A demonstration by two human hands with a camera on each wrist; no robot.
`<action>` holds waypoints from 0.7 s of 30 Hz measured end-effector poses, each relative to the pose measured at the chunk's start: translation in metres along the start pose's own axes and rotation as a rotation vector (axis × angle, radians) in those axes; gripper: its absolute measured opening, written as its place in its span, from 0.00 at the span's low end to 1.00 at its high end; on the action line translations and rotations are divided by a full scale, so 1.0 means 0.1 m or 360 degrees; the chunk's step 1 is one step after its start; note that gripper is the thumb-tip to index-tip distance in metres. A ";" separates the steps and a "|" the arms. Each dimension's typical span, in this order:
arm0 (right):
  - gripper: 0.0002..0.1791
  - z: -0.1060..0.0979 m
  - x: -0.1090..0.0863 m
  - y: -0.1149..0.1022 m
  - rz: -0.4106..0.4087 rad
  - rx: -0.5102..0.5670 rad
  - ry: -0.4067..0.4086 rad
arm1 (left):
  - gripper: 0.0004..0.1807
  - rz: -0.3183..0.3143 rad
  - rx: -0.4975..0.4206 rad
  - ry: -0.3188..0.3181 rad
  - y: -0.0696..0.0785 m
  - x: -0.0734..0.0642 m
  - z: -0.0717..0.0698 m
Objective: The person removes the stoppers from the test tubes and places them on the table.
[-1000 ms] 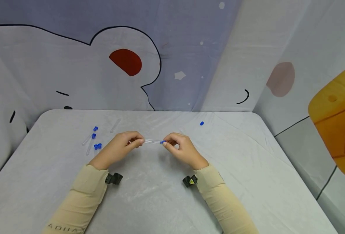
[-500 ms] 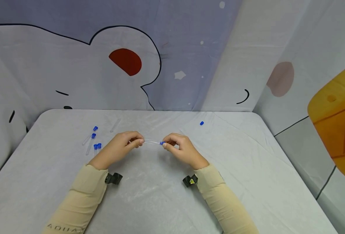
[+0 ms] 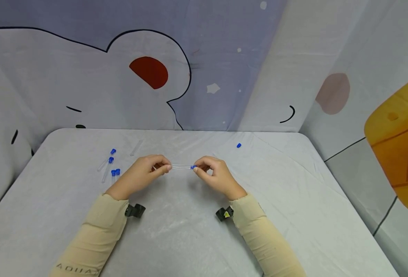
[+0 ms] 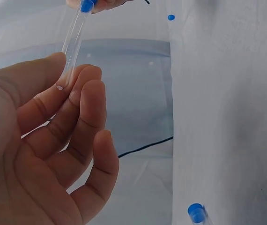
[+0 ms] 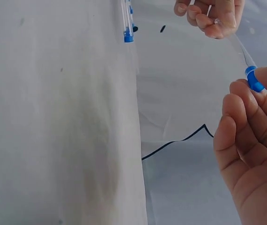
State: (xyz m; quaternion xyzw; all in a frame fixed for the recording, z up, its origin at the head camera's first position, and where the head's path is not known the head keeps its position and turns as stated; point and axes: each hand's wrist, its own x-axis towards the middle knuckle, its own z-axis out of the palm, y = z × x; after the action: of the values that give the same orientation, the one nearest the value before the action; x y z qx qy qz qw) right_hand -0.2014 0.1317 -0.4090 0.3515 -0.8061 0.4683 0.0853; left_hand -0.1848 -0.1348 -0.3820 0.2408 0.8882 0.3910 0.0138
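Note:
Between the two hands a clear test tube (image 3: 181,167) lies level above the table. Its rounded closed end is pinched between thumb and fingers of my left hand (image 3: 147,170), as the left wrist view shows. At the other end sits a blue cap (image 5: 253,78), which my right hand (image 3: 216,175) pinches with thumb and fingertips. The cap is at the tube's mouth, partly covered by the right thumb. In the left wrist view the tube (image 4: 76,42) runs up from the left fingers to that cap.
Several blue-capped test tubes (image 3: 106,174) lie left of the left hand. An uncapped clear tube (image 3: 136,147) rests farther back. One loose blue cap (image 3: 239,145) is at the back right of the white-covered table (image 3: 176,238). Printed cloth walls (image 3: 221,57) rise behind and beside it.
The right hand's fingers shift slightly at the cap, and the tube's capped end tilts a little down, then back up. The left hand keeps its hold; the other tubes stay put.

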 end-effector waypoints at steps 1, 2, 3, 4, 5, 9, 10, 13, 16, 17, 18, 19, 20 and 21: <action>0.04 0.00 0.00 0.00 0.0001 -0.0005 0.0008 | 0.08 0.0006 0.0007 0.0001 0.00 0.00 0.00; 0.04 0.00 0.00 0.00 0.0002 -0.0009 0.0014 | 0.08 0.0011 0.0014 0.0003 0.00 0.00 0.00; 0.04 0.00 0.00 0.00 0.0003 -0.0013 0.0018 | 0.08 0.0012 0.0015 0.0004 0.00 0.00 0.00; 0.04 0.01 0.01 0.00 0.0003 -0.0018 0.0021 | 0.08 0.0011 0.0017 0.0004 0.01 0.00 0.00; 0.04 0.01 0.01 0.00 0.0001 -0.0021 0.0026 | 0.08 0.0011 0.0018 0.0006 0.01 0.00 0.00; 0.03 0.02 0.01 0.00 -0.0005 -0.0033 0.0053 | 0.07 0.0012 0.0019 0.0013 0.02 -0.01 0.00; 0.03 0.02 0.01 0.01 -0.0006 -0.0036 0.0060 | 0.07 0.0015 0.0023 0.0015 0.02 -0.01 0.01; 0.03 0.02 0.01 0.00 -0.0006 -0.0042 0.0076 | 0.08 0.0026 0.0032 0.0021 0.02 -0.01 0.00; 0.03 0.02 0.01 0.00 -0.0005 -0.0043 0.0081 | 0.08 0.0028 0.0038 0.0022 0.02 -0.01 0.00; 0.02 0.02 0.01 -0.01 -0.0005 -0.0044 0.0082 | 0.08 0.0028 0.0039 0.0022 0.02 -0.01 0.01; 0.02 0.02 0.01 -0.01 -0.0005 -0.0047 0.0084 | 0.08 0.0027 0.0040 0.0022 0.02 -0.01 0.01; 0.02 0.02 0.01 -0.01 -0.0005 -0.0048 0.0085 | 0.07 0.0024 0.0042 0.0023 0.02 -0.01 0.01; 0.02 0.02 0.01 -0.02 -0.0006 -0.0048 0.0085 | 0.07 0.0023 0.0042 0.0023 0.02 -0.01 0.01; 0.02 0.02 0.01 -0.02 -0.0008 -0.0048 0.0086 | 0.07 0.0021 0.0044 0.0023 0.01 0.00 0.01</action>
State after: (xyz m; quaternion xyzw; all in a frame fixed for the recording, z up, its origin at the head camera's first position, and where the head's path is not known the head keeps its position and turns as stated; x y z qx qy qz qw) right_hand -0.2005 0.1296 -0.4087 0.3395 -0.8096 0.4652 0.1134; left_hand -0.1837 -0.1336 -0.3817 0.2440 0.8920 0.3806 0.0016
